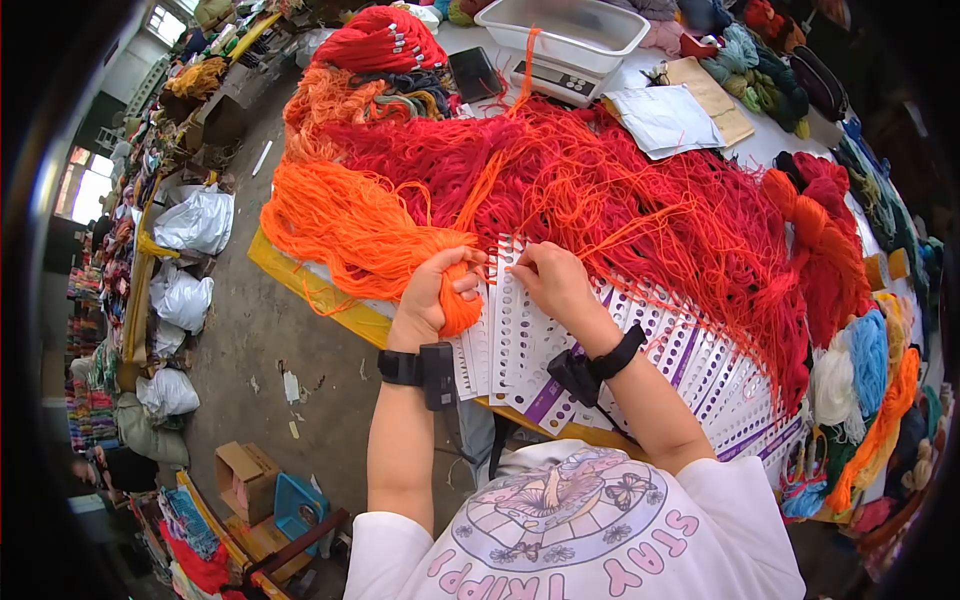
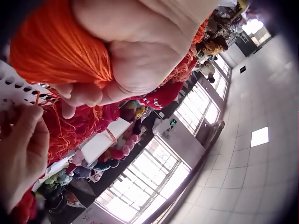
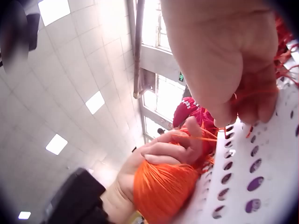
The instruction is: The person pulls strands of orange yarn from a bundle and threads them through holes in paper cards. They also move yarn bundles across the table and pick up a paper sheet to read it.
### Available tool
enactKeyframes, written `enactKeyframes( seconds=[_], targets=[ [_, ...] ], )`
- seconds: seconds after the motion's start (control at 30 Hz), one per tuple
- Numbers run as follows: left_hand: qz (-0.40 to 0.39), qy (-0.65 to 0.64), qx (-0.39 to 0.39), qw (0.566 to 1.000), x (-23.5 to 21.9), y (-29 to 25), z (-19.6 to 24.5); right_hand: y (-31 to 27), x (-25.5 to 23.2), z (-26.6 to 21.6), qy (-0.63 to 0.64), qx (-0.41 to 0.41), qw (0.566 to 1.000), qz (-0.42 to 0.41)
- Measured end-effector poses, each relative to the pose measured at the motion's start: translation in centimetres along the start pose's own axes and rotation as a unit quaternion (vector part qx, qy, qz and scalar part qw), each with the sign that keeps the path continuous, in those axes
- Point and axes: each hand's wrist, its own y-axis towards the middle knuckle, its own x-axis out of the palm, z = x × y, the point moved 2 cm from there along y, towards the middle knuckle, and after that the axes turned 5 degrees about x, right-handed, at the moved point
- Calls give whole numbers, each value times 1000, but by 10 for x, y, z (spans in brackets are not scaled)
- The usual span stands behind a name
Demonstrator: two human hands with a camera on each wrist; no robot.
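Observation:
My left hand point(image 1: 432, 295) grips a thick hank of bright orange yarn point(image 1: 345, 230), its looped end bulging out below the fingers. In the left wrist view the orange hank point(image 2: 58, 49) fills the palm. Close beside it, my right hand point(image 1: 556, 285) pinches a thin orange strand at the top of a white card with rows of punched holes point(image 1: 508, 345). The right wrist view shows the strand point(image 3: 201, 137) running from the left hand toward the right fingertips, right over the holed card point(image 3: 233, 182). More such cards fan out to the right, red yarn point(image 1: 640, 215) lying over their upper ends.
A white tray point(image 1: 570, 32) sits on a scale point(image 1: 555, 82) at the back, near a dark phone-like device point(image 1: 474, 75) and white papers point(image 1: 664, 120). Blue, cream and orange hanks point(image 1: 868, 350) hang at the right. Cardboard box point(image 1: 247, 475) and blue basket point(image 1: 298, 505) stand lower left.

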Motion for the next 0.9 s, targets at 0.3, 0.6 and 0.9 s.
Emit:
enactKeyframes(
  seconds=[0.3,0.6,0.9],
  targets=[
    [68,426,149,890,9,6,-21,27,-8,2,61,126,980,-140],
    [162,54,173,970,-80,-59,149,30,-13,-10,-48,-9,971,-235],
    [121,370,137,911,-28,-83,154,12,2,-34,-227,-7,956,-188]
  ],
)
